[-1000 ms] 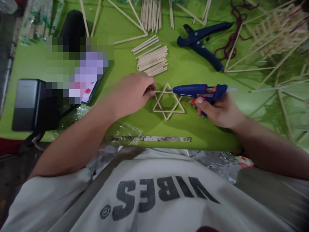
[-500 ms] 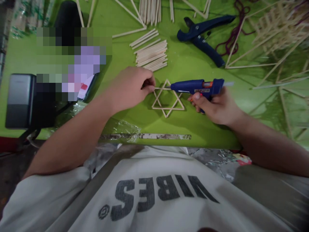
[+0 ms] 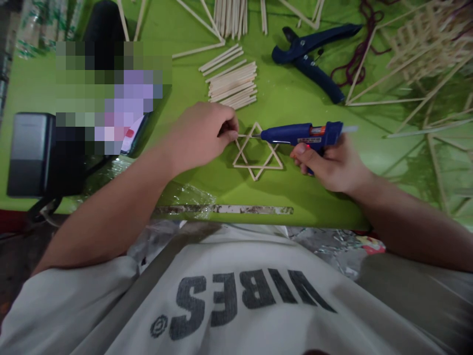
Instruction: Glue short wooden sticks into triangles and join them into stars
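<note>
A six-pointed star of thin wooden sticks point(image 3: 257, 166) lies on the green table point(image 3: 207, 185). My left hand point(image 3: 210, 130) pinches the star at its upper left corner between thumb and fingertips. In my right hand point(image 3: 325, 165) is a blue hot glue gun point(image 3: 291, 132), held by its handle with the nozzle pointing left over the star's top stick. A clear glue stick point(image 3: 350, 129) juts from the gun's back end. Whether the nozzle tip touches the wood I cannot tell.
Cut sticks point(image 3: 232, 84) lie in a pile beyond the star, longer sticks point(image 3: 231, 17) behind them. Blue cutters point(image 3: 310, 59) and purple yarn point(image 3: 354, 69) are at the back right, near stick frames point(image 3: 417, 54). A phone point(image 3: 135, 133) and a black-grey box point(image 3: 31, 153) stand left.
Hardly anything differs. The hands, the glue gun and the star keep almost the same places, with only a tiny shift of the whole view.
</note>
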`<state>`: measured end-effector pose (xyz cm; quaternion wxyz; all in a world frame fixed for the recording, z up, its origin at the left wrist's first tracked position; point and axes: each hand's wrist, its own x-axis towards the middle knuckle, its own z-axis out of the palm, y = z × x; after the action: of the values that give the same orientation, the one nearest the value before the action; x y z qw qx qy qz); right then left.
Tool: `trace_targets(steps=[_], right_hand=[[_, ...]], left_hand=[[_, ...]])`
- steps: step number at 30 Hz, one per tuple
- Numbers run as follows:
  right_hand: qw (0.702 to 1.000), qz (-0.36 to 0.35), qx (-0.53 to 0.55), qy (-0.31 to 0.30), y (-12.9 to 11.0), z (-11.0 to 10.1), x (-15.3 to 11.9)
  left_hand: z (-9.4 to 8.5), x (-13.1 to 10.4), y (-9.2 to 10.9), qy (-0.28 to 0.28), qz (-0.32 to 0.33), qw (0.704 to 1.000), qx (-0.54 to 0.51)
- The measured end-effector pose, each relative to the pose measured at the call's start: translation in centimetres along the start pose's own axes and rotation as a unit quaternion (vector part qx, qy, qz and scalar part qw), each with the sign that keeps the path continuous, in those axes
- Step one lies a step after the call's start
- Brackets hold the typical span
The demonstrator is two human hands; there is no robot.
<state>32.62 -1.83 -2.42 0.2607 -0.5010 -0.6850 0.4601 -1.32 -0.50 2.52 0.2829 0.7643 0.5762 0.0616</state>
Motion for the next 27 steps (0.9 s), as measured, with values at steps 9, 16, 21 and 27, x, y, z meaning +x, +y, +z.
trace_targets(steps=[9,16,21,27], right_hand=[[1.000,0.021,0.003,-0.009,-0.52,0.15,-0.03],[1.000,0.001,-0.007,-0.003,-0.30,0.13,-0.01],[1.000,0.007,-0.026,-0.008,-0.42,0.02,0.05],[1.000,0.000,-0.020,-0.005,-0.76,0.06,0.02]], left_hand=[[-0.30,-0.21,0.55,0.006,0.003,1.000,0.002],[-0.11,-0.21,0.73,0.004,-0.005,1.000,0.012],[-0.09,-0.21,0.68,0.000,-0.009,1.000,0.006],[0.18,0.08,0.53,-0.010,-0.032,0.999,0.011]])
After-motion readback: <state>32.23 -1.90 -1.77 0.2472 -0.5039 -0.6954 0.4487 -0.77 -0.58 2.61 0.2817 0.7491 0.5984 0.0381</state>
